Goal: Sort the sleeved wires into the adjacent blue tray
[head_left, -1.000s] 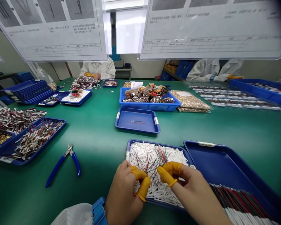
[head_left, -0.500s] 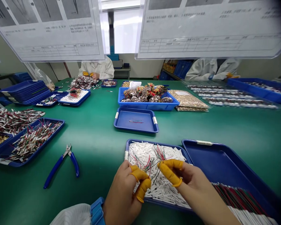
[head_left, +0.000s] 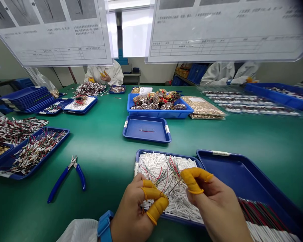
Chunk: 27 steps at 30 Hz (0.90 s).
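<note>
Green bench (head_left: 103,141). Left hand (head_left: 131,215) and right hand (head_left: 214,208) wear yellow finger cots; both are in a narrow pinch at the red and green wires (head_left: 173,173), which rise from white tubes (head_left: 166,198) in a blue tray (head_left: 161,153). Cannot tell if either pinch holds wires. Second tray (head_left: 242,174) just right, touching the first. Blue pliers (head_left: 73,174) lie open at left. Ahead: small tray (head_left: 146,134), then a bin (head_left: 156,113) of tangled bundles. Two co-workers (head_left: 103,74) (head_left: 227,74) in white coats sit across the bench. Printed sheets (head_left: 53,30) hang overhead, a window (head_left: 135,33) between them.
</note>
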Tool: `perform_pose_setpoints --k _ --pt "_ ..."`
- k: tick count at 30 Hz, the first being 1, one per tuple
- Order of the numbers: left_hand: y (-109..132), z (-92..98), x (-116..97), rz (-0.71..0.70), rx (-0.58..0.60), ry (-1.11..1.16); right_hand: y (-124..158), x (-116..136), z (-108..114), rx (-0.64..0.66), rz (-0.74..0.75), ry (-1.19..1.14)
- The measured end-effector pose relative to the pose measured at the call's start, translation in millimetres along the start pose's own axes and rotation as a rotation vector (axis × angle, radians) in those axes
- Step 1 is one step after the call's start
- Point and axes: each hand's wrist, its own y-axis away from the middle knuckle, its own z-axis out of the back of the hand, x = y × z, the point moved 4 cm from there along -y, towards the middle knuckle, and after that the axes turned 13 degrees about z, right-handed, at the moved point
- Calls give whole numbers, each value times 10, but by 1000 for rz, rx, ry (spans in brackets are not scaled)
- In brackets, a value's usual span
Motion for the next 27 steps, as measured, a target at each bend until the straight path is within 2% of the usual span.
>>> perform_pose_setpoints --k 2,6,8,14,16,20,22,27 --pt "7 6 -8 -8 4 -7 -44 36 40 -8 27 29" --pt "24 11 -17 -30 16 -31 -101 158 -69 271 145 151" --pt "30 5 -29 -35 19 -42 -108 183 -96 335 183 180" --pt "35 -51 -41 17 75 -84 -221 206 169 171 260 301" --pt "36 -49 -33 14 65 -67 -226 183 187 214 244 316" --pt "43 -38 -26 -21 50 -55 -136 109 42 421 171 300" --pt "43 -35 -32 -25 51 -63 -101 108 -10 472 161 279" --pt "31 -30 -61 -6 58 -71 -129 168 64 365 201 222"
